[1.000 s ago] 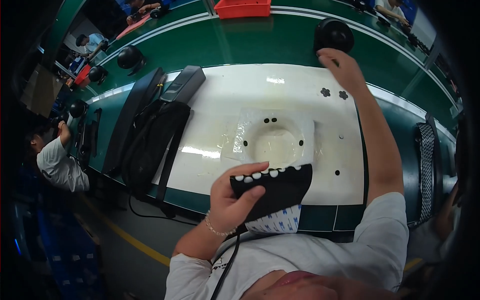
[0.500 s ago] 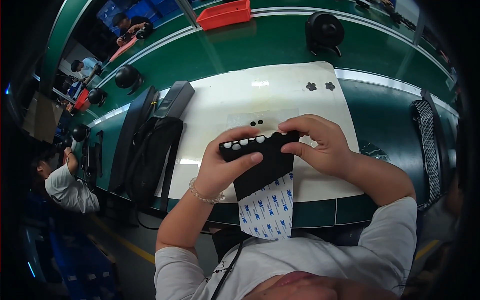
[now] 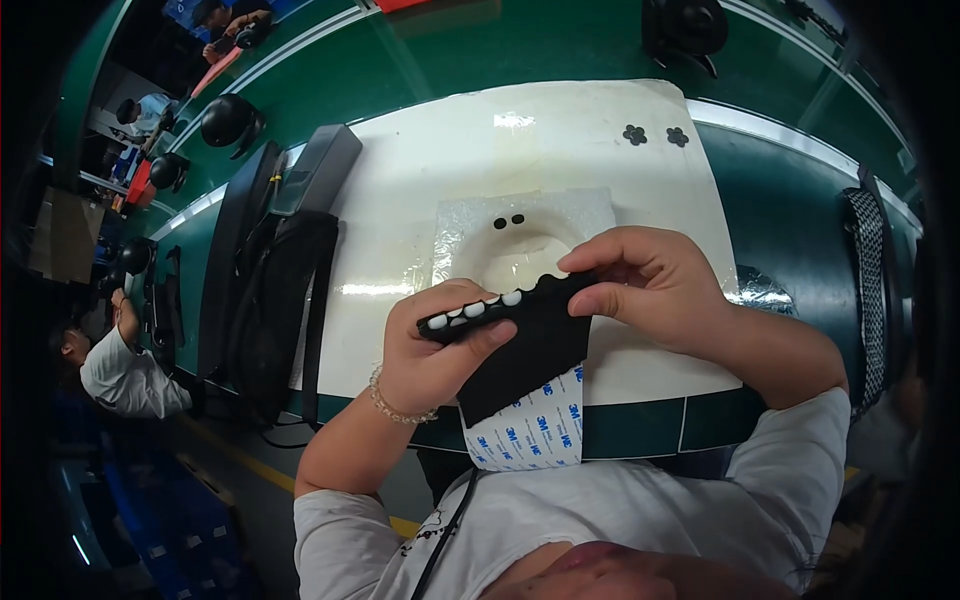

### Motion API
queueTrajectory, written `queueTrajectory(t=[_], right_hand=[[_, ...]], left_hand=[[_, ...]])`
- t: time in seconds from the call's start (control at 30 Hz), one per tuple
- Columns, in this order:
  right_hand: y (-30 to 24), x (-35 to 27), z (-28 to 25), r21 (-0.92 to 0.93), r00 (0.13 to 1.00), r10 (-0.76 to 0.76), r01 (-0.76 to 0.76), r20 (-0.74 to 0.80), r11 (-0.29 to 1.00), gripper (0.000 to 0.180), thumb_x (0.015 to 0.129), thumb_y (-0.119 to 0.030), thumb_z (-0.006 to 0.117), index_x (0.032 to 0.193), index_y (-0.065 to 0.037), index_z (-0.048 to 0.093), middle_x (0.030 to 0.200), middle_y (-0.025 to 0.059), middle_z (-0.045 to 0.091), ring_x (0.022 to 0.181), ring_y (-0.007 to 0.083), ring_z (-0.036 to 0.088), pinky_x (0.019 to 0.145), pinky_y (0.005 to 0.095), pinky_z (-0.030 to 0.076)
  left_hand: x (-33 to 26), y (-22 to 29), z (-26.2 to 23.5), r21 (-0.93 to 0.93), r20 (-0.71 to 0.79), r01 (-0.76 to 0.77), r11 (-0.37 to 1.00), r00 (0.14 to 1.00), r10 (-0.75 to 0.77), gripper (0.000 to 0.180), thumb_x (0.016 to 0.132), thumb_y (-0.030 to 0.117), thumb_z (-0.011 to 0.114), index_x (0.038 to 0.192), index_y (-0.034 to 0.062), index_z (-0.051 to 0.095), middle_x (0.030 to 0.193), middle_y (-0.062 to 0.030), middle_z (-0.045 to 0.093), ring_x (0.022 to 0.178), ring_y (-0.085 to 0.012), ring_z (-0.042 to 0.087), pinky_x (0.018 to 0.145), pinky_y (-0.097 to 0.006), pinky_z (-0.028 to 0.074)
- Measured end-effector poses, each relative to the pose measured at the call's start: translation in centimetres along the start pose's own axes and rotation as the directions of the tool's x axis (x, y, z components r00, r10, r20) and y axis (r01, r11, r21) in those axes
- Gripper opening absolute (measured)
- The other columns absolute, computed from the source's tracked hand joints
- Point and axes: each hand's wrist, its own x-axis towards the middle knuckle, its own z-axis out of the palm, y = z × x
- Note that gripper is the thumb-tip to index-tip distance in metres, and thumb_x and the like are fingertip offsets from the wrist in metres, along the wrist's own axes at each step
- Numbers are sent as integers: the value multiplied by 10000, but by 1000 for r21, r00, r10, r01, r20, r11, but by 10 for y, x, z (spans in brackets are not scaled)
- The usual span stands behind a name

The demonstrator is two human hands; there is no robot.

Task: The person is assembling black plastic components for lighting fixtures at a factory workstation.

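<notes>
A black foam adhesive sheet (image 3: 530, 365) is held between my hands above the table, its right end tilted up. White rounded spots line its upper edge towards the left, and the right part of that edge is scalloped. Below the foam hangs white backing paper (image 3: 530, 425) with blue print. My left hand (image 3: 435, 345) is closed around the sheet's left end, thumb on its face. My right hand (image 3: 655, 290) pinches the upper right corner; whether a small piece sits between its fingertips is hidden. Beyond the sheet, two small black dots (image 3: 509, 221) sit by a pale, ring-like shape on a translucent pad (image 3: 596, 207).
A white board (image 3: 390, 220) covers the table before me. Two black flower-shaped pieces (image 3: 656, 136) lie at its far right. A grey box (image 3: 325, 165) and black bags (image 3: 300, 290) stand left. A black round device (image 3: 685, 30) is at the back; a co-worker (image 3: 125, 350) sits far left.
The sheet has tilted, its left end lower, and more of the translucent pad now shows behind it. Both hands keep their hold. The whole view has shifted a little.
</notes>
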Motion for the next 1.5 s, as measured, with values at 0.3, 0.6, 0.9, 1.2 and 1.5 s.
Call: queueTrajectory(t=[0.3, 0.6, 0.9, 1.2, 1.5], right_hand=[[-2, 2, -11, 96, 984, 75, -92, 164, 991, 226, 777, -38, 648, 993, 1, 594, 930, 71, 617, 853, 113, 582, 790, 236, 461], [-3, 5, -20, 75, 963, 142, -162, 230, 984, 204, 811, -117, 630, 977, -1, 609, 915, 47, 620, 852, 102, 563, 789, 238, 442], [0, 5, -19, 118, 995, 30, -41, 98, 992, 216, 855, -194, 586, 972, -14, 614, 885, 32, 607, 841, 86, 547, 762, 222, 429], [-5, 4, -22, 134, 973, -229, 232, -39, 963, 214, 834, -115, 601, 1023, -28, 554, 934, 49, 583, 905, 114, 546, 750, 226, 422], [-5, 0, -17, -422, 848, -520, 512, 107, 748, 370, 693, -36, 711, 1025, -68, 550, 1036, 103, 587, 965, 219, 556, 783, 348, 447]], left_hand=[[1, -2, 1, 87, 45, -114, 990, 993, 111, 243, 648, -89, 693, 862, 5, 627, 743, -85, 612, 667, -179, 570, 593, -265, 434], [2, 0, 3, 137, 49, -114, 984, 993, 108, 250, 635, -106, 683, 851, 10, 630, 728, -86, 617, 663, -185, 577, 601, -273, 436], [1, -2, 3, 107, 44, -104, 989, 994, 100, 245, 652, -89, 683, 871, 8, 633, 734, -91, 619, 668, -189, 579, 610, -273, 439], [0, -3, 4, 109, 13, -83, 991, 997, 82, 226, 655, -68, 697, 860, 4, 639, 733, -80, 607, 656, -165, 565, 594, -254, 430], [1, -3, 6, 108, 18, -84, 991, 996, 82, 222, 678, -51, 688, 883, 12, 633, 726, -73, 592, 627, -141, 548, 567, -239, 414]])
